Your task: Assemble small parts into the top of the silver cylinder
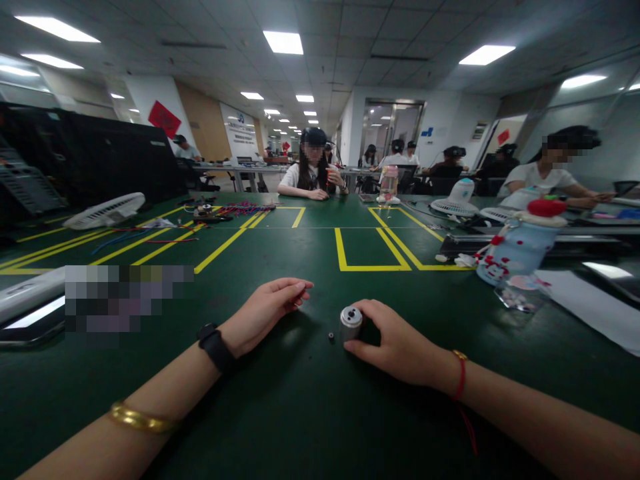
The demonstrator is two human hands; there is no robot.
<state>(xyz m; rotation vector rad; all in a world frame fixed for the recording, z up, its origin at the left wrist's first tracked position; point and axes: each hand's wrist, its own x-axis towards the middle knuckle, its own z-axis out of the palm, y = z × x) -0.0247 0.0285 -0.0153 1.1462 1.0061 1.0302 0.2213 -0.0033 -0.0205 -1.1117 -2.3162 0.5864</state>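
A silver metal cylinder [351, 327] stands upright on the green tabletop [280, 427], its top face showing dark holes. My right hand [387, 337] is closed around its right side, thumb in front and fingers behind. Just left of the cylinder lies a tiny ring-shaped metal part [331, 337]. My left hand [273, 303] hovers or rests to the left, apart from the cylinder. Its thumb presses against the curled fingers, and whatever is between them is hidden or too small to name.
A light-blue bottle [520, 247] with a red top stands at right, beside a small clear packet [523, 293] and white paper [590, 307]. Tangled wires [240, 212] lie far left. White fans [106, 211] stand on the table. A person [313, 173] sits opposite.
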